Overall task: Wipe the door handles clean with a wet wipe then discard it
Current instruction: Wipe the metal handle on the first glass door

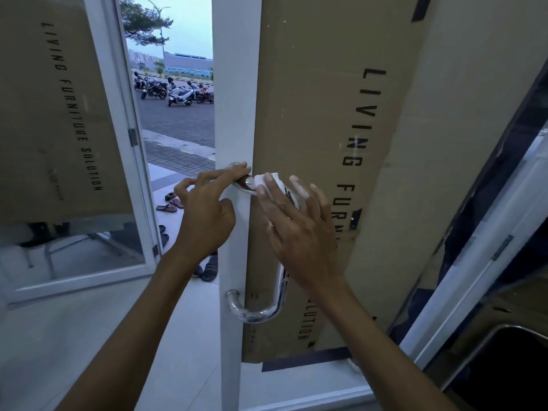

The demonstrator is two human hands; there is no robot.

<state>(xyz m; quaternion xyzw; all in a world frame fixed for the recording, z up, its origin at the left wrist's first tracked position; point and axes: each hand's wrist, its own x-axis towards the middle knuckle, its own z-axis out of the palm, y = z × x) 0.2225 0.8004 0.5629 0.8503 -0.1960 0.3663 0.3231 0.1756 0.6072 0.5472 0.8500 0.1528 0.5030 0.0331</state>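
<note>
A chrome pull handle [261, 311] runs vertically on the white door frame [235, 114] in the middle of the view. A white wet wipe [268, 180] lies against the handle's upper bend. My right hand [299, 229] presses the wipe onto the metal with its index and middle fingers, the other fingers spread. My left hand [204, 215] is just left of it, its fingertips resting on the handle's top mount, thumb tucked. The handle's middle stretch is hidden behind my right hand.
Brown cardboard [332, 143] printed with black letters covers the door's glass. A second door leaf [68, 143] stands open on the left. Through the gap lie sandals [170, 204] on the tiles and parked scooters [178, 91] beyond. A dark bin [510, 369] sits at bottom right.
</note>
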